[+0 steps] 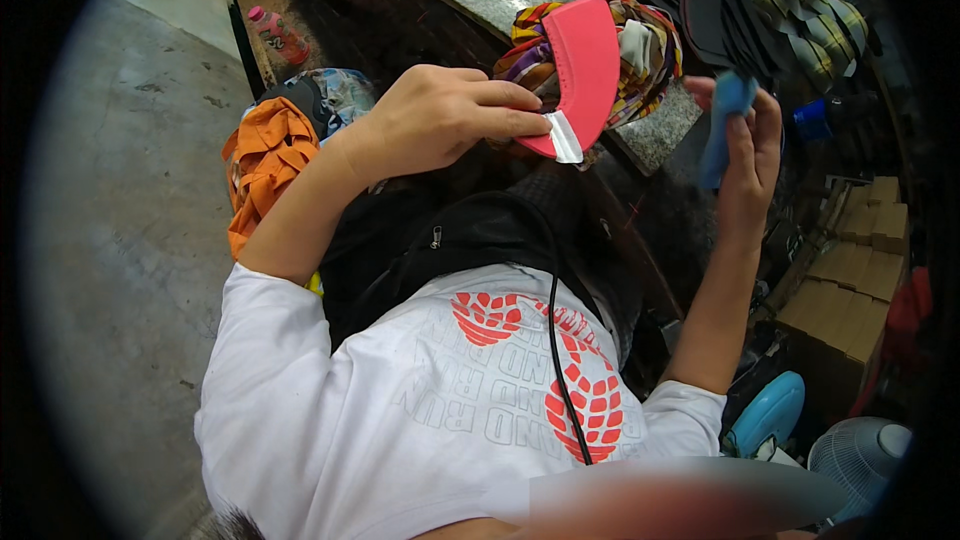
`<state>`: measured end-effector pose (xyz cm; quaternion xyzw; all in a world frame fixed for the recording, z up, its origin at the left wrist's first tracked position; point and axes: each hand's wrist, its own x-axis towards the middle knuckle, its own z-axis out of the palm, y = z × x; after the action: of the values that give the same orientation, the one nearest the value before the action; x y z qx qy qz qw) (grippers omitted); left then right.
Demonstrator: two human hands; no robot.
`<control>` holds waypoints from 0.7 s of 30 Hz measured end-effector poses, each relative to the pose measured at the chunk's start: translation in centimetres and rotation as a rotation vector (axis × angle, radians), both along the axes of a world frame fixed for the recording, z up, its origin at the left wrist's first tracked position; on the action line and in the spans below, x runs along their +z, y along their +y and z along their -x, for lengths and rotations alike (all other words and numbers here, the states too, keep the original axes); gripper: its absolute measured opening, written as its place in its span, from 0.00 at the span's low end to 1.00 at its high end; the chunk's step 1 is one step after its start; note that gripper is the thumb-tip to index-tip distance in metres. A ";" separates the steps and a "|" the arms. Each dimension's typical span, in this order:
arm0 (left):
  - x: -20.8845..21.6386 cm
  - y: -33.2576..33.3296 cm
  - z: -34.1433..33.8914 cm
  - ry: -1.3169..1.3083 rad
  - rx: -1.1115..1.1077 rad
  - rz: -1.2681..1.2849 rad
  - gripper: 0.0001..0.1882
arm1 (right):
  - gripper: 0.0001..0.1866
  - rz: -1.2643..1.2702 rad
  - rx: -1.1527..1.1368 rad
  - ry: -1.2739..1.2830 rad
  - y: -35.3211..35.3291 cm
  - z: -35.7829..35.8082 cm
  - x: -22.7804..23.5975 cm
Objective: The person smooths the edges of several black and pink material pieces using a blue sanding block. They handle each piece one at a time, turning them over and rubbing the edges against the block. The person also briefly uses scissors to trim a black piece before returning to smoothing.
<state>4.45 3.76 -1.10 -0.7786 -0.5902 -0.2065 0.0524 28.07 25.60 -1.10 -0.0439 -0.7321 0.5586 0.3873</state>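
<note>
My left hand pinches the lower end of a pink curved flat piece, shaped like a cap visor with a line of stitching. A strip of white tape or label sits at that end, beside my fingertips. To the right, my right hand is raised with its fingers closed around a blue piece. Motion blurs the blue piece, so its kind does not show. Behind the pink piece lies a bundle of multicoloured patterned cloth.
Black curved pieces and plaid strips pile at the far right. A pink bottle lies at far left, above orange cloth. Cardboard boxes, a blue round object and a fan are on the right.
</note>
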 end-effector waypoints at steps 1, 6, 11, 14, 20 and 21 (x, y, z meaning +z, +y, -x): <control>-0.1 0.6 0.3 -0.030 -0.041 -0.015 0.27 | 0.12 -0.041 -0.002 -0.036 -0.1 0.6 0.3; -0.9 2.7 -0.6 0.036 -0.136 -0.011 0.22 | 0.18 -0.265 0.069 -0.375 0.1 5.5 0.7; -1.8 2.8 -0.9 0.009 -0.092 0.025 0.29 | 0.20 -0.390 -0.064 -0.531 1.5 9.1 -0.6; -1.8 2.2 -0.7 -0.015 -0.089 0.038 0.29 | 0.20 -0.374 -0.089 -0.496 1.9 9.2 -1.1; 0.1 -1.5 1.7 -0.027 -0.044 0.137 0.25 | 0.16 0.140 -0.059 -0.475 2.1 8.2 -0.4; 0.5 -2.2 2.0 -0.023 -0.039 0.174 0.22 | 0.15 0.172 -0.034 -0.448 2.1 8.0 -0.3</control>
<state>2.45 1.51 -0.57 -0.7890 -0.5914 -0.1644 -0.0262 20.05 27.74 -1.36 -0.2117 -0.7486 0.5888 0.2193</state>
